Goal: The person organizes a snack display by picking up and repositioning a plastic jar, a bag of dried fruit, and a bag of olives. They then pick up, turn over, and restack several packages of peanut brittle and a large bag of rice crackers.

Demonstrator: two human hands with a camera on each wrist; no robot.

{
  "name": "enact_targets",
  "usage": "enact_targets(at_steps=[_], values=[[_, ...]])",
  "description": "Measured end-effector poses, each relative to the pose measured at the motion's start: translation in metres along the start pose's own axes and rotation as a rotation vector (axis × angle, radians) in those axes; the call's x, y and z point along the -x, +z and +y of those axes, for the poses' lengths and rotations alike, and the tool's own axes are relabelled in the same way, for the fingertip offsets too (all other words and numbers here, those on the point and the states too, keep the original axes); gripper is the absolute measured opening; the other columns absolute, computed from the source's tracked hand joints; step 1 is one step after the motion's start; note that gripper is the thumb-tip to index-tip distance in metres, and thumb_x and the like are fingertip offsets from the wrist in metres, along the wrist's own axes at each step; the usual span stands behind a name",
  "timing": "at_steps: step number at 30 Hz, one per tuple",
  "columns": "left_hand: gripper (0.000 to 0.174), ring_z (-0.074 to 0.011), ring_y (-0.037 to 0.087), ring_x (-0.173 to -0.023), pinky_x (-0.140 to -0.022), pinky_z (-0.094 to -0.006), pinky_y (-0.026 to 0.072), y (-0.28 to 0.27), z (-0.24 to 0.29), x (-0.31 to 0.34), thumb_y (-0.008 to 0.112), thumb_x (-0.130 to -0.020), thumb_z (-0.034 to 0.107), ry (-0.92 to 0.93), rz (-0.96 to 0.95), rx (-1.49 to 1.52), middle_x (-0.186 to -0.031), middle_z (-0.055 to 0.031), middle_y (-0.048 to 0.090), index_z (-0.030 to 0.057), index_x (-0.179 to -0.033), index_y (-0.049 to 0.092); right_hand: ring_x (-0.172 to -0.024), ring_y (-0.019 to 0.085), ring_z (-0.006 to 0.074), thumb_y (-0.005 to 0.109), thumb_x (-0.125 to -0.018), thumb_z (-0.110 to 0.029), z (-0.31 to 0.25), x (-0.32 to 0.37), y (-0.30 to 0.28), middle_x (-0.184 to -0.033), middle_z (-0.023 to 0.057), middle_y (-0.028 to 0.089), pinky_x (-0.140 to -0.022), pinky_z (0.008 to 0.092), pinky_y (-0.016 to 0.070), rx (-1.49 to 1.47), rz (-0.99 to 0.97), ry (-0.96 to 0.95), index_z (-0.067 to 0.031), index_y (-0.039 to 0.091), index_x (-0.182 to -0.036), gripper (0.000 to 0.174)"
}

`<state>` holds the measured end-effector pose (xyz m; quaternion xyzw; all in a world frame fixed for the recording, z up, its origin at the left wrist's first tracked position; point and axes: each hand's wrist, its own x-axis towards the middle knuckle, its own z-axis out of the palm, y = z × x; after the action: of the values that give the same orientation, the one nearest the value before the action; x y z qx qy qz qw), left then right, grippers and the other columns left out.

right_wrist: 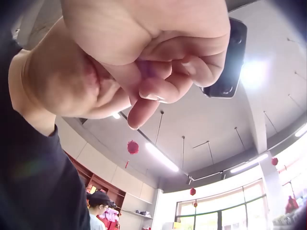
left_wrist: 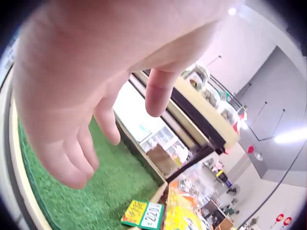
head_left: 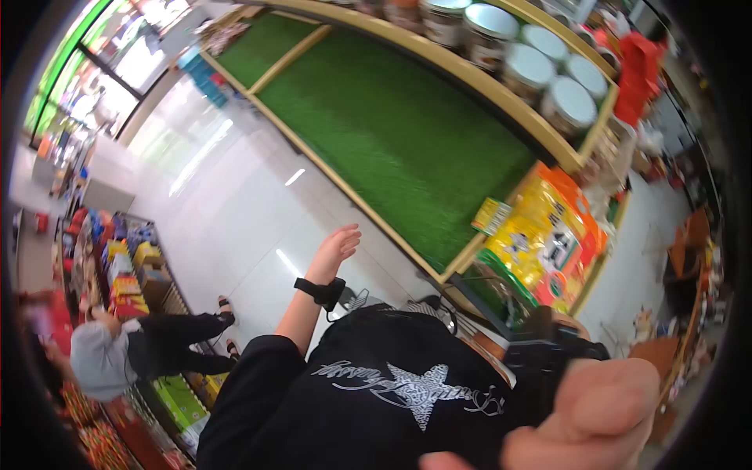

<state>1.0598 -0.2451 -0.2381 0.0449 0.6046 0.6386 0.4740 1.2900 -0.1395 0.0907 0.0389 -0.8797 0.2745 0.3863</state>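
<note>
My left hand is held out beside the long display stand, its fingers relaxed and nothing in them. In the left wrist view, that hand overlaps the green turf lining the stand. Large and blurred, my right hand is raised close to the head camera. The right wrist view has this hand in front of my face, fingers loosely bent with no object among them; a black device shows just behind the fingers.
Yellow and orange bags lie at the stand's near end beside a price card. Lidded jars fill the upper tier. A person in dark trousers is by the stocked shelves at left, across the tiled floor.
</note>
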Motion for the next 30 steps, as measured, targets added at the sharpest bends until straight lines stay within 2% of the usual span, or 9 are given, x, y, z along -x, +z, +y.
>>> enact_targets(at_steps=[10, 14, 19, 20, 22, 23, 24, 25, 30], values=[[0.046, -0.0206, 0.045, -0.107, -0.089, -0.0306, 0.0323, -0.175, 0.029, 0.102, 0.047, -0.082, 0.028, 0.182, 0.268, 0.179, -0.115, -0.0119, 0.049, 0.0031, -0.120, 0.041, -0.053, 0.039, 0.0111, 0.060, -0.059, -0.014, -0.052, -0.085, 0.146, -0.061, -0.0030, 0.044, -0.047, 0.0253, 0.0312, -0.142, -0.009, -0.357, -0.0102, 0.051, -0.061, 0.010], [0.044, -0.0231, 0.042, -0.112, -0.093, -0.0329, 0.0302, -0.208, 0.035, 0.144, 0.043, -0.085, 0.026, 0.290, 0.350, 0.231, -0.119, -0.0150, 0.046, 0.0025, -0.122, 0.038, -0.052, 0.039, 0.0119, 0.059, -0.057, -0.014, -0.077, -0.129, 0.219, -0.059, -0.0024, 0.041, -0.048, 0.0259, 0.0313, -0.355, -0.047, -0.551, -0.0088, 0.050, -0.059, 0.011], [0.043, -0.0219, 0.044, -0.109, -0.093, -0.0335, 0.0301, -0.229, 0.031, 0.161, 0.047, -0.082, 0.024, 0.313, 0.432, 0.367, -0.116, -0.0135, 0.049, 0.0028, -0.119, 0.041, -0.052, 0.040, 0.0128, 0.057, -0.055, -0.015, -0.089, -0.143, 0.247, -0.056, -0.0017, 0.039, -0.049, 0.0267, 0.0313, -0.355, -0.058, -0.665, -0.0072, 0.048, -0.057, 0.012], [0.043, -0.0221, 0.044, -0.109, -0.093, -0.0333, 0.0305, -0.225, 0.029, 0.164, 0.048, -0.082, 0.022, 0.342, 0.533, 0.330, -0.116, -0.0137, 0.049, 0.0020, -0.119, 0.041, -0.048, 0.035, 0.0126, 0.053, -0.052, -0.014, -0.088, -0.145, 0.273, -0.053, -0.0008, 0.032, -0.046, 0.0259, 0.0297, -0.581, 0.040, -0.662, -0.0075, 0.042, -0.055, 0.013], [0.038, -0.0221, 0.046, -0.107, -0.092, -0.0314, 0.0328, -0.236, 0.037, 0.171, 0.048, -0.082, 0.014, 0.356, 0.669, 0.395, -0.114, -0.0135, 0.050, -0.0004, -0.116, 0.042, -0.042, 0.032, 0.0108, 0.059, -0.054, -0.005, -0.076, -0.159, 0.289, -0.052, -0.0026, 0.037, -0.040, 0.0206, 0.0259, -0.473, -0.070, -0.698, -0.0073, 0.057, -0.065, 0.011], [0.038, -0.0221, 0.046, -0.107, -0.092, -0.0314, 0.0328, -0.236, 0.038, 0.176, 0.048, -0.082, 0.014, 0.380, 0.711, 0.401, -0.114, -0.0135, 0.050, -0.0004, -0.116, 0.042, -0.042, 0.034, 0.0107, 0.060, -0.051, -0.008, -0.062, -0.163, 0.294, -0.052, -0.0039, 0.039, -0.040, 0.0215, 0.0239, -0.415, -0.195, -0.717, -0.0078, 0.059, -0.068, 0.018], [0.036, -0.0221, 0.047, -0.106, -0.091, -0.0306, 0.0339, -0.231, 0.040, 0.179, 0.048, -0.082, 0.011, 0.503, 0.724, 0.264, -0.114, -0.0132, 0.050, -0.0006, -0.116, 0.042, -0.042, 0.037, 0.0114, 0.061, -0.053, -0.006, -0.045, -0.157, 0.319, -0.052, -0.0035, 0.043, -0.041, 0.0238, 0.0258, -0.528, -0.128, -0.648, -0.0089, 0.062, -0.074, 0.022], [0.035, -0.0221, 0.048, -0.105, -0.090, -0.0298, 0.0350, -0.231, 0.040, 0.179, 0.047, -0.082, 0.008, 0.618, 0.734, 0.122, -0.114, -0.0129, 0.050, -0.0009, -0.115, 0.042, -0.043, 0.039, 0.0123, 0.060, -0.056, -0.005, -0.029, -0.155, 0.332, -0.052, -0.0023, 0.045, -0.043, 0.0248, 0.0280, -0.497, -0.216, -0.576, -0.0086, 0.062, -0.077, 0.021], [0.026, -0.0190, 0.054, -0.093, -0.084, -0.0296, 0.0400, -0.245, 0.053, 0.175, 0.049, -0.077, 0.001, 0.642, 0.967, -0.215, -0.100, -0.0118, 0.057, -0.0024, -0.102, 0.051, -0.051, 0.049, 0.0175, 0.059, -0.068, -0.004, 0.064, -0.134, 0.384, -0.057, 0.0029, 0.052, -0.049, 0.0283, 0.0352, -0.367, -0.433, -0.268, -0.0076, 0.062, -0.083, 0.016]])
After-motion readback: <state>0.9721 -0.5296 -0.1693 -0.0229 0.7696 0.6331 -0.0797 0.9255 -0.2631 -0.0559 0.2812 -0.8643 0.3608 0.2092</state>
